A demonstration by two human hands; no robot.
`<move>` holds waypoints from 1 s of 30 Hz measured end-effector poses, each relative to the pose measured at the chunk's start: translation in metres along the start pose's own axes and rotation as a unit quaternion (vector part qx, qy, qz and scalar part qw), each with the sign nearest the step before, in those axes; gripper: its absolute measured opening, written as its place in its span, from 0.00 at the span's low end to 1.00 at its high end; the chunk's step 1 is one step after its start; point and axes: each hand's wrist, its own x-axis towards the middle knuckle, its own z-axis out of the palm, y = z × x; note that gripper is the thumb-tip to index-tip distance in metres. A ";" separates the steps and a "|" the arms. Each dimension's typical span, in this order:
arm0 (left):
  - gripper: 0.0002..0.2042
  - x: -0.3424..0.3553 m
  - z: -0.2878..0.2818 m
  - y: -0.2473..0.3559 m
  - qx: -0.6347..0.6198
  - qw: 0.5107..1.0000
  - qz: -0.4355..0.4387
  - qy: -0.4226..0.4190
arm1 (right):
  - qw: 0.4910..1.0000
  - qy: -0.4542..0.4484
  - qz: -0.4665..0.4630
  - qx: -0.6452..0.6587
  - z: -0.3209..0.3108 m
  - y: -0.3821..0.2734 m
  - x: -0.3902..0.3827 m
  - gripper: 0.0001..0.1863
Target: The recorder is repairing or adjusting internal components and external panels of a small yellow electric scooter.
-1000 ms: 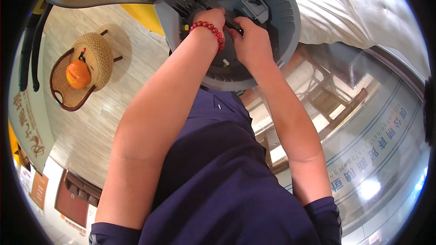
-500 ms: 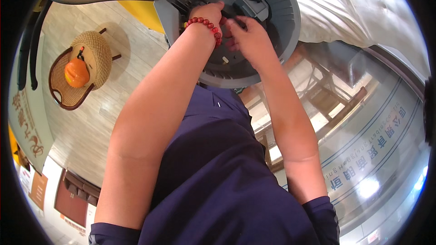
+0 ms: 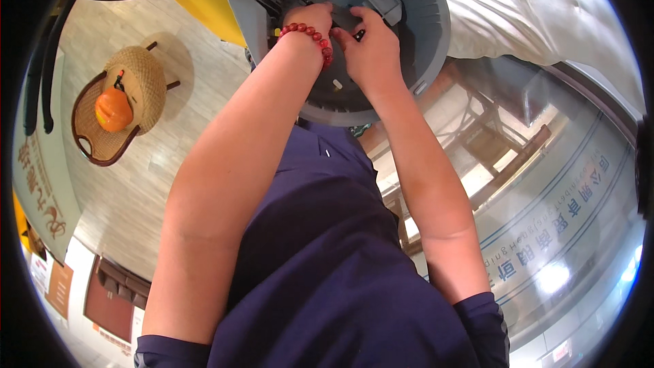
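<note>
A round grey plastic tub [image 3: 430, 61] with a slotted wall has both my hands inside it. My left hand [image 3: 310, 19], below which a red bead bracelet [image 3: 304, 28] circles the wrist, is curled with its fingers mostly hidden on the far side. Just right of it, my right hand [image 3: 376, 51] is bent round a small black object [image 3: 360, 35], of which only a piece shows between thumb and fingers. A grey box-shaped fitting [image 3: 383, 3] sits in the tub beyond my right hand. Small pale yellow pieces, one a tab [image 3: 337, 84], show on the tub's floor.
A yellow panel [image 3: 211, 17] adjoins the tub on the left. To the left a woven chair [image 3: 146, 88] bears an orange bag-like object [image 3: 114, 110]. White cloth [image 3: 511, 13] lies at upper right, by a glass pane [image 3: 545, 197] with blue lettering. A wooden chair [image 3: 494, 143] shows through it.
My right hand has turned and its index finger has lifted and spread away from the thumb. My left hand has hardly moved. The view has shifted slightly.
</note>
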 end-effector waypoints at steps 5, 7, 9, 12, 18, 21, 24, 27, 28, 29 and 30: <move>0.11 -0.019 0.003 0.004 -0.116 0.992 -0.042 -0.028 | 0.714 -0.179 0.469 0.488 -0.024 -0.003 0.010 0.21; 0.11 0.004 0.003 -0.001 -0.092 0.994 -0.048 -0.032 | 0.731 -0.217 0.456 0.459 -0.019 0.008 0.012 0.20; 0.10 0.065 -0.002 -0.023 -0.058 0.984 0.140 -0.095 | 0.931 -0.135 0.251 0.228 -0.005 0.007 0.006 0.20; 0.10 0.059 -0.002 -0.017 0.002 0.980 0.179 -0.086 | 0.998 -0.034 0.002 -0.044 -0.006 0.004 0.003 0.20; 0.09 -0.014 -0.005 0.004 -0.175 0.983 0.010 -0.047 | 0.773 -0.165 0.426 0.440 -0.020 -0.003 0.012 0.13; 0.08 -0.005 -0.006 0.004 -0.149 0.985 -0.005 -0.081 | 0.733 -0.178 0.455 0.474 -0.018 0.002 0.012 0.14; 0.07 -0.019 0.000 0.005 -0.195 0.978 0.017 -0.075 | 0.933 -0.118 0.248 0.232 -0.011 0.004 0.008 0.17; 0.07 -0.019 0.001 -0.002 -0.141 0.984 0.058 -0.090 | 0.991 0.040 -0.090 -0.093 -0.003 0.009 0.004 0.22; 0.07 -0.019 -0.001 -0.001 -0.142 0.984 0.059 -0.089 | 0.999 0.000 0.019 -0.028 -0.004 0.004 0.003 0.21; 0.07 -0.019 -0.003 0.001 -0.114 0.990 0.041 -0.070 | 0.990 -0.041 0.127 0.036 -0.007 -0.001 0.003 0.20; 0.07 -0.019 -0.004 0.002 -0.086 0.995 0.024 -0.049 | 0.991 -0.042 0.126 0.037 -0.014 -0.005 0.005 0.20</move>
